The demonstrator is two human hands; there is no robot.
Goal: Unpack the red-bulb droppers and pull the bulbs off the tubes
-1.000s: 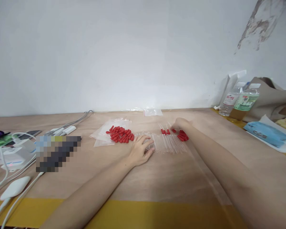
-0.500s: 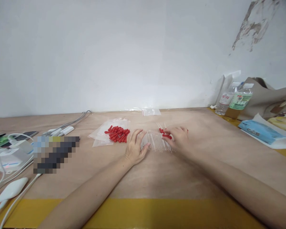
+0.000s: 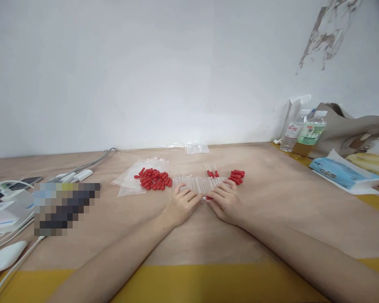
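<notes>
My left hand (image 3: 183,205) and my right hand (image 3: 226,203) meet at the near edge of a row of clear thin tubes (image 3: 189,182). Between my right fingertips shows a red rubber bulb (image 3: 209,198). My left fingers are closed on a clear tube (image 3: 204,198), whose end points at the bulb; most of it is hidden. Left of the row lies a heap of red rubber bulbs (image 3: 153,179), and a smaller pile of bulbs (image 3: 236,176) sits beyond my right hand. Behind the row lie a few droppers (image 3: 212,173), tubes with red bulbs on their ends.
Clear plastic bags (image 3: 126,183) lie under the left heap, and another bag (image 3: 197,148) is by the wall. Chargers and cables (image 3: 6,214) crowd the left side. Two bottles (image 3: 308,136), a tissue pack (image 3: 345,172) and a grey bag (image 3: 344,134) stand at the right.
My right hand has come left and nearer with a red bulb, leaving other bulbs in a pile at the right. My left hand has closed and moved towards it. The view has shifted slightly.
</notes>
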